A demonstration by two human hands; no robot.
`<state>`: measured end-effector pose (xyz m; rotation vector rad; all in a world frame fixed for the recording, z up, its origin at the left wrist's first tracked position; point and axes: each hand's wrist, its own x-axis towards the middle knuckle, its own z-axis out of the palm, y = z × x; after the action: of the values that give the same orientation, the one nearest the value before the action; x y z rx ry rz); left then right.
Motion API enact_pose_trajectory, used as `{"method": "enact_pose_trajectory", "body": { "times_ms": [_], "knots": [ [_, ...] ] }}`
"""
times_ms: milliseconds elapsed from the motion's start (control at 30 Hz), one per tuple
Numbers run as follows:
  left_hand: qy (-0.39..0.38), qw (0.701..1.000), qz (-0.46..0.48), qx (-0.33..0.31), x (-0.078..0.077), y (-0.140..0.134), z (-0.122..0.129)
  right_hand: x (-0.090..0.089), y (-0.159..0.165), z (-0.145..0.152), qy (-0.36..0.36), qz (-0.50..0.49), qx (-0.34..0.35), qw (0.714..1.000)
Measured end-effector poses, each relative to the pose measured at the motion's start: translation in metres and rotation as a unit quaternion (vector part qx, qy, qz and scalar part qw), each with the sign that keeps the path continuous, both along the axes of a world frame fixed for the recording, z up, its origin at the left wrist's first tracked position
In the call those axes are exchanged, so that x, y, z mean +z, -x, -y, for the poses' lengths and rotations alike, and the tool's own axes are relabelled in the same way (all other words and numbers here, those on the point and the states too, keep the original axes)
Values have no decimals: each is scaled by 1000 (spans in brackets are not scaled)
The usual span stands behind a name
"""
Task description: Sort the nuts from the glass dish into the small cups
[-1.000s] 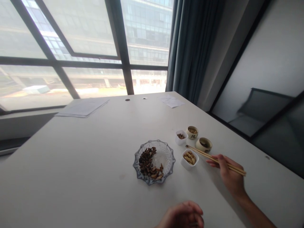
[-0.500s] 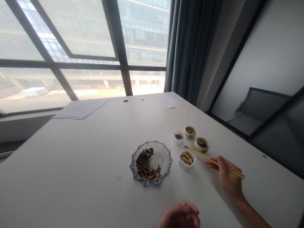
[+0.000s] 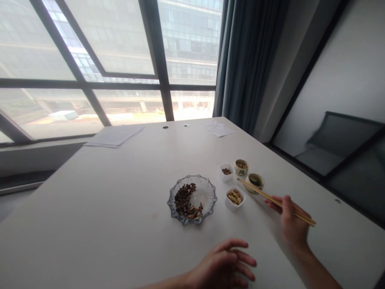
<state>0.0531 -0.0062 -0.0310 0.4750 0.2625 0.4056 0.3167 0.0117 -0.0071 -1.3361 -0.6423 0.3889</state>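
My right hand [image 3: 293,222] grips a pair of wooden chopsticks [image 3: 278,204], whose tips reach past the front cup toward the small white dishes. My left hand [image 3: 230,263] hovers near the table's front, fingers apart, holding nothing. A scalloped glass bowl [image 3: 210,194] contains dark brown seeds or shells [image 3: 185,200], heaped mostly on its left side. To its right stands a white square dish [image 3: 234,206] of peanuts, and behind that another white dish [image 3: 227,176] with brown pieces. Two cream cups, one at the front [image 3: 258,187] and one behind [image 3: 241,170], hold contents I cannot make out clearly.
The white table [image 3: 114,212] extends to the window. Paper sheets [image 3: 116,136] lie at the far left, with more paper [image 3: 219,128] at the far right. A dark blue curtain [image 3: 237,68] hangs behind the table's far right corner.
My left hand has come up farther into view and its fingers have spread. The chopsticks' tips have moved slightly back, across the front cup. The view has shifted a little left.
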Motion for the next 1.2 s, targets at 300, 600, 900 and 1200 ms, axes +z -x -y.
{"method": "enact_pose_trajectory", "body": {
  "times_ms": [300,600,900,1200],
  "knots": [
    [-82,966,-193,150,46,-15,-8,17,-36,14,-83,-1,-51,995],
    [-113,945,-228,208,40,-57,-31,14,-45,25,-47,30,-35,998],
    [-97,939,-236,232,36,-78,-54,0,-47,27,-72,16,-34,997],
    [-97,946,-218,219,36,-88,-77,2,-43,27,-75,-6,-9,997]
  ]
}}
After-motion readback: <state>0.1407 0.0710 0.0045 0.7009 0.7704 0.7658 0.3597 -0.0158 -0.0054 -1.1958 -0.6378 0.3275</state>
